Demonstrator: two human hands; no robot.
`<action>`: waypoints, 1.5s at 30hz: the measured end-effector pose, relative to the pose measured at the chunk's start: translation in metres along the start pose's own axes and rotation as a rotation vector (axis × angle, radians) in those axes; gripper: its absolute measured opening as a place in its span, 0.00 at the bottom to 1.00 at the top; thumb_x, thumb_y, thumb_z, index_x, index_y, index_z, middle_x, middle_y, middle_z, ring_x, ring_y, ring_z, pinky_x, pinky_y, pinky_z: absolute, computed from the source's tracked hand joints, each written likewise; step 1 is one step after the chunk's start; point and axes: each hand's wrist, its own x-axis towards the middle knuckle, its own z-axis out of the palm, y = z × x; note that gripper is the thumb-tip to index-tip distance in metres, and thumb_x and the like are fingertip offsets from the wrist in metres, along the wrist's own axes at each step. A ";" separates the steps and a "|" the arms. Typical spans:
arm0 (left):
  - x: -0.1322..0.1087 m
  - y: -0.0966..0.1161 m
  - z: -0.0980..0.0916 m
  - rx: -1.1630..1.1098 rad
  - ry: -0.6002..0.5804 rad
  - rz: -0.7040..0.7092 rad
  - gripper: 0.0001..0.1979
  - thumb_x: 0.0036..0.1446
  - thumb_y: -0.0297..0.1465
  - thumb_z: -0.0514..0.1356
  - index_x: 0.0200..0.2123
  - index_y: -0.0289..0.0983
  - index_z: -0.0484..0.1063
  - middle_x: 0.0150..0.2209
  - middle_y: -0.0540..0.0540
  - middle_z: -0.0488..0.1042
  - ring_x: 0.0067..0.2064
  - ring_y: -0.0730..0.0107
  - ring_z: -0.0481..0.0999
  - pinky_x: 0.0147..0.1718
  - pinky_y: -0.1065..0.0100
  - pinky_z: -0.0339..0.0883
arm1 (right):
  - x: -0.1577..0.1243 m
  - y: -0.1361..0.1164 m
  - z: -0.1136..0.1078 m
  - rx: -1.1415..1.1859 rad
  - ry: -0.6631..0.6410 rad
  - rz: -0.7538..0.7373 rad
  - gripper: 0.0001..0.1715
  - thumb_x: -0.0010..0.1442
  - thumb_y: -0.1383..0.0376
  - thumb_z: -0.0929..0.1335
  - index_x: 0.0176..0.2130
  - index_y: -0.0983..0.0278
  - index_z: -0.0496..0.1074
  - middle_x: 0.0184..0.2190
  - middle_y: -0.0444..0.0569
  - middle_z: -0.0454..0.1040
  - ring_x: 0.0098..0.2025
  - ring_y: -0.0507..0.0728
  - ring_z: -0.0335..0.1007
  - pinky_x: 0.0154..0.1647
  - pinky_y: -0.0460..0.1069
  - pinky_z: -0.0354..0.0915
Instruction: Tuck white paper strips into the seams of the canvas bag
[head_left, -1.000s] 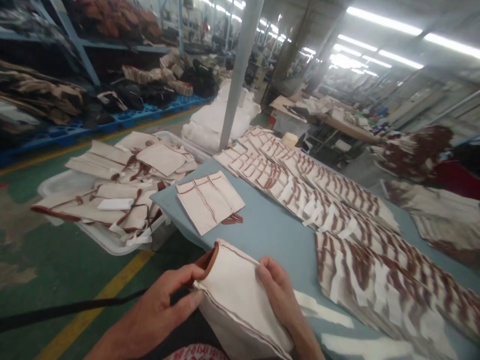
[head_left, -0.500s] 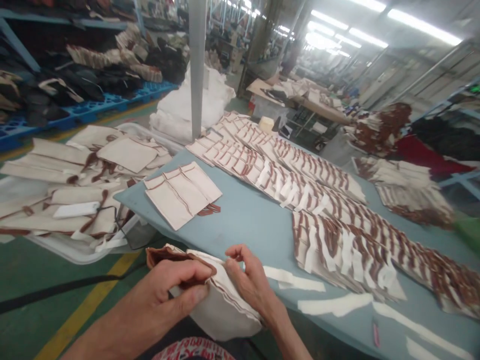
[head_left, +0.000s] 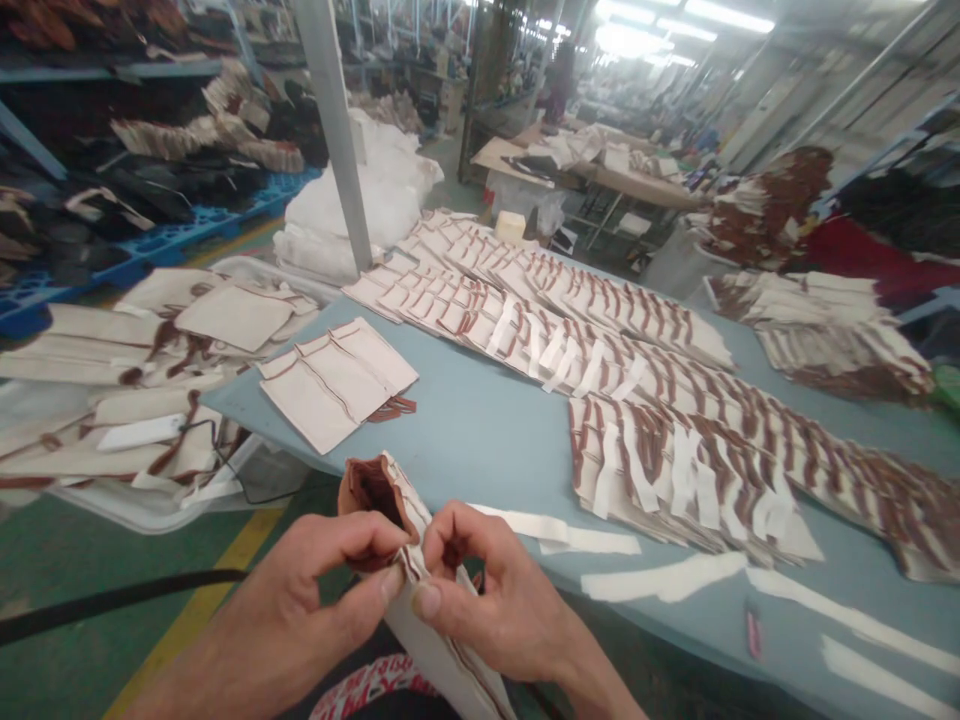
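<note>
Closer together than half a second ago, your left hand (head_left: pixel 322 595) and right hand (head_left: pixel 495 600) pinch the cream pouch (head_left: pixel 379 490) at the near edge of the counter (head_left: pixel 487 440), fingers closed on its seam; it now stands on edge, brown mouth up, lower end cut off below.

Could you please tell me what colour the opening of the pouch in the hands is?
Reddish brown trim on a cream pouch, seen best in the head view.
</note>
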 end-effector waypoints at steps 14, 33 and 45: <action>-0.008 0.030 0.011 -0.127 -0.029 -0.092 0.14 0.60 0.44 0.63 0.29 0.45 0.85 0.30 0.53 0.82 0.37 0.64 0.77 0.43 0.70 0.69 | -0.015 0.028 -0.007 0.276 -0.136 0.134 0.39 0.51 0.36 0.85 0.36 0.60 0.69 0.27 0.35 0.65 0.28 0.50 0.53 0.30 0.46 0.52; -0.021 -0.015 -0.019 -0.231 -0.072 -0.016 0.14 0.62 0.41 0.64 0.27 0.39 0.79 0.26 0.54 0.76 0.29 0.72 0.68 0.31 0.73 0.61 | -0.005 0.003 0.050 -0.315 0.127 -0.028 0.13 0.68 0.58 0.69 0.32 0.60 0.70 0.25 0.38 0.67 0.28 0.52 0.61 0.30 0.47 0.56; -0.029 -0.022 -0.039 -0.325 -0.066 -0.114 0.14 0.62 0.40 0.61 0.29 0.39 0.80 0.28 0.52 0.78 0.33 0.69 0.74 0.35 0.73 0.66 | 0.011 0.013 0.076 -0.417 0.178 -0.037 0.13 0.70 0.59 0.67 0.33 0.59 0.69 0.25 0.37 0.67 0.27 0.52 0.60 0.30 0.47 0.54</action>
